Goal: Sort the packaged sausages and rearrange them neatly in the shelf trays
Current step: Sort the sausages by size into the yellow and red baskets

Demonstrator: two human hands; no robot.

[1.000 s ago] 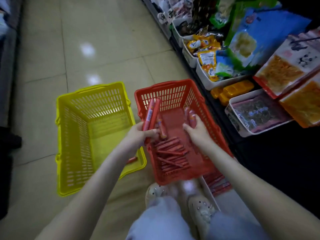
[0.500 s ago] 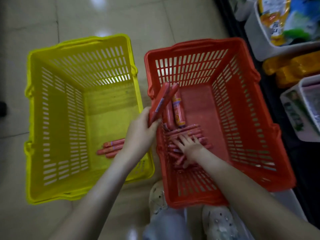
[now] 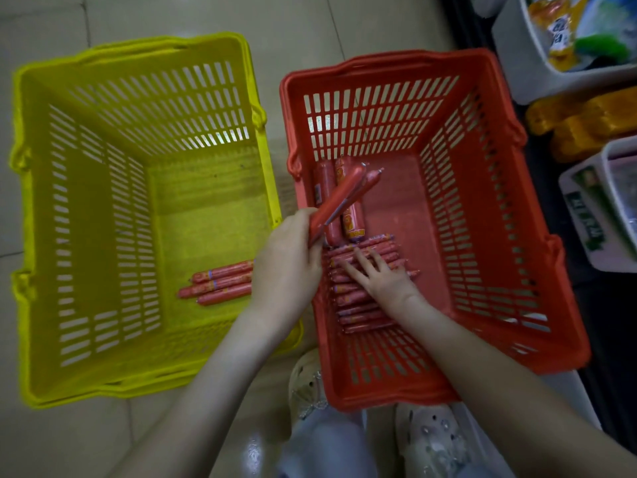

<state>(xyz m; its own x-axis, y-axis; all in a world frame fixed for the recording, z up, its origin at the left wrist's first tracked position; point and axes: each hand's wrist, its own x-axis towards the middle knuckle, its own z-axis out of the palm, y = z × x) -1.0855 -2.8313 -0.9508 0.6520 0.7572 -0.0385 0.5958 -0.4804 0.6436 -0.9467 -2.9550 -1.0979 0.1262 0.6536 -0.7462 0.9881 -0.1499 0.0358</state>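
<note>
Sausages (image 3: 358,312) lie stacked in the red basket (image 3: 482,219), three more in the yellow basket (image 3: 103,201). The left hand (image 3: 286,267) grip clasps long sausages (image 3: 344,198) above the stack; the right hand (image 3: 382,281) rests flat, released, on it. Best gather equal sizes, ends aligned.

Sausages (image 3: 220,282) in left basket (image 3: 206,219) and right basket (image 3: 406,208)
</note>
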